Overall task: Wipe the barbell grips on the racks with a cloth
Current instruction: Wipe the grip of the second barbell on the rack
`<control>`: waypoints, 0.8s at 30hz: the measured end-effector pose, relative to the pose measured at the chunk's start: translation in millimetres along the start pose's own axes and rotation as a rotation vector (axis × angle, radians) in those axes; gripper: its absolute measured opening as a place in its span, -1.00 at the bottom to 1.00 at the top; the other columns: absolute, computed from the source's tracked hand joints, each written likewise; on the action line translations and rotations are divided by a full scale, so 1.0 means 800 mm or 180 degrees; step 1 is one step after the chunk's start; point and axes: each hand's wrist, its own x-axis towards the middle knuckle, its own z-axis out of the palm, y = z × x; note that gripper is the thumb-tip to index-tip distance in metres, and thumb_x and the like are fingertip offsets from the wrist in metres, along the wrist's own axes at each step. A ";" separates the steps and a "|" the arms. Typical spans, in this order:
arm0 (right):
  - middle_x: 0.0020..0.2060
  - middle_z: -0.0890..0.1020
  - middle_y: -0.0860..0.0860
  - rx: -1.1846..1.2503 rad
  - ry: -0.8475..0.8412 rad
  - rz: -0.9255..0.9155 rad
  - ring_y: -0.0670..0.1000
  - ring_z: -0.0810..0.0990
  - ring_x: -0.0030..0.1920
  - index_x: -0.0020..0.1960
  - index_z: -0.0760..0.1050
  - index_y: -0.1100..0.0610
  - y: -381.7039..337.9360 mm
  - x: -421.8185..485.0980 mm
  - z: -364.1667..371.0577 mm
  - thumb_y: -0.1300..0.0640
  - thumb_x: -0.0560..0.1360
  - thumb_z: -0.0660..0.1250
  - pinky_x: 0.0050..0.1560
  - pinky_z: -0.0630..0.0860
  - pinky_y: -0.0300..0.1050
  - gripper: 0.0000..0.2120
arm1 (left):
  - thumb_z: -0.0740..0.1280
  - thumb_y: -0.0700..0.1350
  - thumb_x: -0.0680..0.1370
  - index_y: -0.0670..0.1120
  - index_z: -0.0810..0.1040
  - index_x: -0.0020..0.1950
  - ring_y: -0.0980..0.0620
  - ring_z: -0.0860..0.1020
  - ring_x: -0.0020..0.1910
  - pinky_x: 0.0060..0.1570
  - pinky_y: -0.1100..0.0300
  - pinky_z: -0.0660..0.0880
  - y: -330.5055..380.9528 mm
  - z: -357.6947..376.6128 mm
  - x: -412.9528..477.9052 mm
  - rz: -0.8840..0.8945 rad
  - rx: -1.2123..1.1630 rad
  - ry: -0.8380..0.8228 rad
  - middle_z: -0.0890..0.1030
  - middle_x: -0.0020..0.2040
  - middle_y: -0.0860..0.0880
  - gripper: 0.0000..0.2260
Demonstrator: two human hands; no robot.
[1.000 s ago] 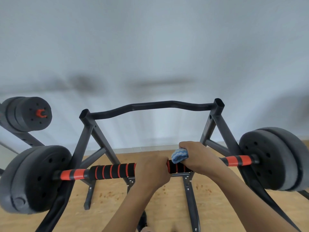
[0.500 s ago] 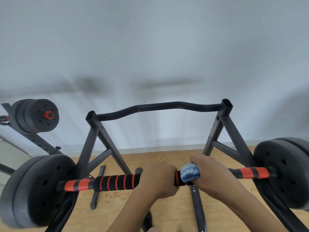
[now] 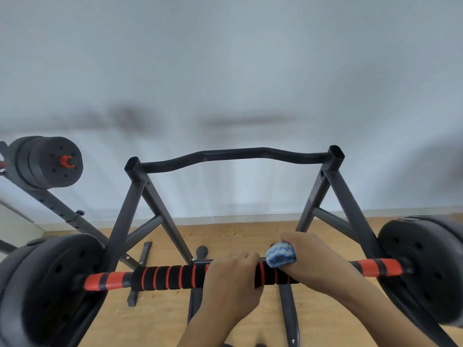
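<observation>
Seen from above: left hand (image 3: 231, 286) curled over the middle of the barbell (image 3: 172, 277), fingers wrapped round its black foam grip with orange rings. Right hand (image 3: 315, 261) just beside it on the same bar, fingers closed around a bunched blue-and-white cloth (image 3: 280, 254) and pressing it against the top of the foam grip, a wad of fabric bulging out on the thumb side. Bar lying level across a dark grey steel rack (image 3: 140, 209), its A-shaped uprights joined at the top by a curved crossbar (image 3: 233, 156). Black weight plates at both ends: left plates (image 3: 47, 284) and right plates (image 3: 423, 269), each inboard of them a smooth orange-and-grey sleeve. Further left and higher, a second, smaller set of black plates (image 3: 53, 162) with an orange collar, carried on another rack's perforated upright. Underneath, a light wooden floor (image 3: 225, 236) with the rack's feet; behind, a plain pale wall (image 3: 225, 71).
</observation>
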 end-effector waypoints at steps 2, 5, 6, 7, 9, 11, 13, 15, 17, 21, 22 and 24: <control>-0.24 0.57 -0.09 -0.0071 0.0017 0.0008 -0.12 0.55 -0.22 -0.19 0.35 -0.10 -0.002 -0.009 0.005 -0.02 0.50 0.39 -0.25 0.41 -0.30 -0.78 | 0.33 0.13 0.50 0.09 0.49 -0.02 0.03 0.57 -0.16 -0.11 0.08 0.55 -0.004 -0.011 0.006 -0.0138 -0.0058 -0.0296 0.57 -0.16 0.09 -0.84; -0.20 0.54 -0.12 -0.0188 0.0236 0.0059 -0.11 0.54 -0.18 -0.12 0.35 -0.09 -0.004 -0.022 0.019 -0.02 0.48 0.40 -0.18 0.48 -0.25 -0.80 | 0.30 0.08 0.55 0.05 0.54 -0.04 -0.02 0.58 -0.21 -0.18 0.09 0.55 -0.004 -0.009 0.006 0.0024 0.0186 -0.0355 0.59 -0.21 0.05 -0.87; -0.19 0.52 -0.13 -0.0219 0.0304 0.0077 -0.11 0.53 -0.16 -0.10 0.35 -0.08 -0.004 -0.025 0.023 0.00 0.48 0.39 -0.16 0.47 -0.24 -0.80 | 0.31 0.05 0.54 0.05 0.55 -0.06 -0.01 0.58 -0.25 -0.24 0.11 0.52 -0.002 -0.005 0.002 0.0015 0.0221 -0.0242 0.60 -0.23 0.04 -0.90; -0.19 0.51 -0.13 -0.0234 0.0356 0.0096 -0.11 0.51 -0.16 -0.09 0.34 -0.07 -0.004 -0.027 0.027 0.01 0.49 0.38 -0.18 0.45 -0.24 -0.81 | 0.35 0.02 0.51 0.05 0.55 -0.12 0.01 0.56 -0.32 -0.31 0.14 0.51 -0.001 -0.002 -0.004 -0.0007 0.0242 -0.0159 0.59 -0.28 0.05 -0.93; -0.20 0.47 -0.14 -0.0254 0.0374 0.0158 -0.12 0.47 -0.17 -0.09 0.31 -0.07 -0.004 -0.026 0.030 0.02 0.49 0.38 -0.25 0.35 -0.27 -0.79 | 0.45 -0.06 0.39 0.05 0.49 -0.26 0.03 0.47 -0.47 -0.44 0.15 0.47 -0.001 0.011 -0.016 0.0078 0.0221 0.0015 0.52 -0.41 0.07 -0.86; -0.21 0.46 -0.14 -0.0234 0.0366 0.0222 -0.14 0.46 -0.20 -0.14 0.28 -0.08 -0.003 -0.022 0.031 0.03 0.50 0.38 -0.29 0.29 -0.29 -0.75 | 0.51 -0.13 0.31 0.03 0.45 -0.30 0.01 0.42 -0.50 -0.47 0.13 0.43 -0.001 0.023 -0.023 0.0186 0.0320 0.0318 0.47 -0.44 0.06 -0.77; -0.22 0.51 -0.11 -0.0147 0.0378 0.0271 -0.13 0.49 -0.22 -0.15 0.32 -0.05 -0.002 -0.018 0.029 0.04 0.50 0.37 -0.31 0.30 -0.30 -0.79 | 0.54 -0.16 0.32 0.01 0.46 -0.26 0.01 0.42 -0.46 -0.41 0.12 0.41 0.000 0.025 -0.026 0.0215 0.0403 0.0562 0.46 -0.42 0.05 -0.75; -0.20 0.57 -0.08 -0.0001 0.0384 0.0317 -0.10 0.55 -0.20 -0.10 0.40 0.00 0.000 -0.018 0.028 0.02 0.50 0.38 -0.28 0.37 -0.30 -0.84 | 0.55 -0.17 0.33 0.00 0.47 -0.24 0.00 0.43 -0.44 -0.38 0.11 0.41 0.000 0.026 -0.028 0.0242 0.0406 0.0642 0.46 -0.40 0.04 -0.75; -0.20 0.59 -0.06 0.0116 0.0451 0.0322 -0.08 0.57 -0.19 -0.08 0.43 0.02 0.002 -0.022 0.030 0.02 0.50 0.40 -0.22 0.48 -0.26 -0.84 | 0.56 -0.15 0.32 0.00 0.47 -0.25 0.01 0.43 -0.45 -0.40 0.13 0.41 -0.001 0.022 -0.030 0.0280 0.0315 0.0573 0.46 -0.41 0.04 -0.74; -0.15 0.58 -0.08 0.0195 0.0698 0.0272 -0.07 0.56 -0.13 -0.03 0.49 0.04 0.010 -0.034 0.040 0.09 0.48 0.43 -0.11 0.54 -0.16 -0.86 | 0.58 -0.09 0.27 0.03 0.44 -0.30 0.03 0.42 -0.52 -0.47 0.16 0.39 -0.001 0.016 -0.025 0.0198 0.0181 0.0168 0.45 -0.46 0.06 -0.70; -0.15 0.59 -0.08 0.0212 0.0726 0.0262 -0.07 0.57 -0.13 -0.03 0.51 0.06 0.013 -0.034 0.039 0.12 0.47 0.43 -0.08 0.56 -0.13 -0.88 | 0.57 -0.08 0.28 0.03 0.44 -0.30 0.04 0.43 -0.52 -0.48 0.18 0.39 0.001 0.013 -0.024 0.0142 0.0128 0.0045 0.46 -0.46 0.06 -0.72; -0.18 0.61 -0.09 0.0297 0.0786 0.0256 -0.07 0.59 -0.15 -0.05 0.55 0.02 0.020 -0.030 0.031 0.17 0.46 0.40 -0.09 0.57 -0.11 -0.90 | 0.49 -0.07 0.40 0.05 0.46 -0.22 0.02 0.53 -0.45 -0.41 0.19 0.49 0.002 -0.004 -0.017 0.0035 0.0024 -0.0005 0.53 -0.39 0.05 -0.80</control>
